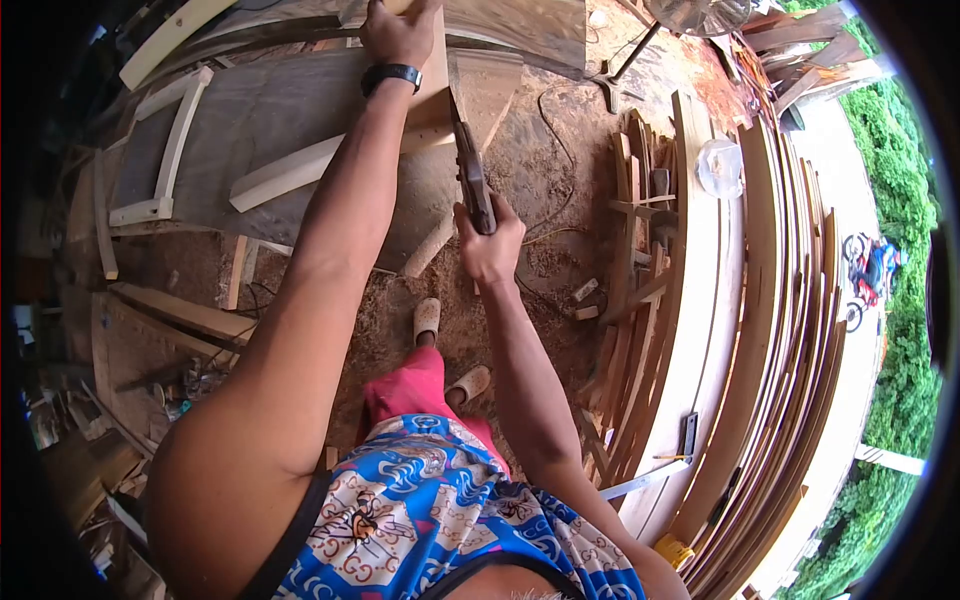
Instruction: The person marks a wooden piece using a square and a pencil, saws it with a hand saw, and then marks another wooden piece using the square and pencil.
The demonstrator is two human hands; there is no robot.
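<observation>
Head view: right hand (492, 245) closed on a dark, narrow, saw-like tool (472, 170), long axis running forward, its tip beside a pale wooden board (430, 108). Left hand (398, 36), nearer the board, touches its far part; finger closure cannot be told.

There are two hands, left (401, 35) and right (493, 243), one handsaw (474, 178), one dark wristband (391, 78) and two pale clogs (427, 316). Also in view are one motorcycle (872, 272), one clear container (720, 168), one square (645, 479) with a dark handle, one yellow object (674, 551) and two small blocks (585, 290) on the floor. The long boards (755, 330) at the right number more than five, but overlap too much for an exact count.
</observation>
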